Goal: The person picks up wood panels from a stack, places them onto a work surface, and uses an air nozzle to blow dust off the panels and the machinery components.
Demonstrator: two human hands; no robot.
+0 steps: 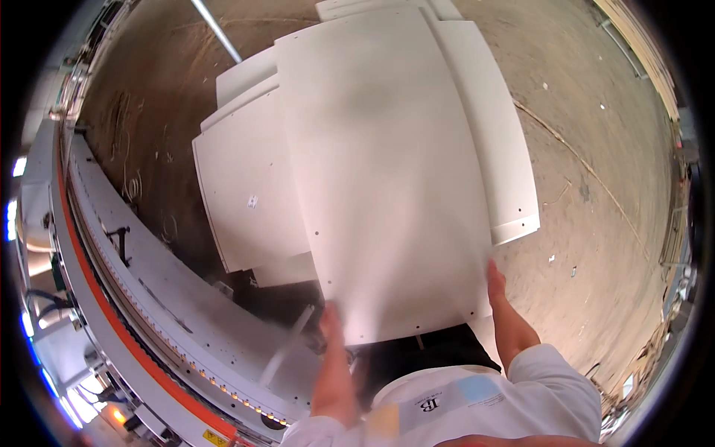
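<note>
A large white panel (387,171) with small drilled holes near its edges lies before me, its near edge close to my waist. My left hand (329,322), slightly blurred, is at the panel's left edge by the near corner. On the opposite side, my right hand (495,283) grips the right edge a little farther up. The fingers of both hands are mostly hidden by the panel's edges. Beneath it, other white panels stick out: one with a small label (238,179) on the left, and a narrower one (495,134) on the right with two holes at its near end.
On my left runs a long grey machine (194,298) with an orange stripe and a row of small rollers or studs. A metal pole (217,31) stands beyond the stack. Scraps and a long strip (573,153) lie on the brown floor (603,194).
</note>
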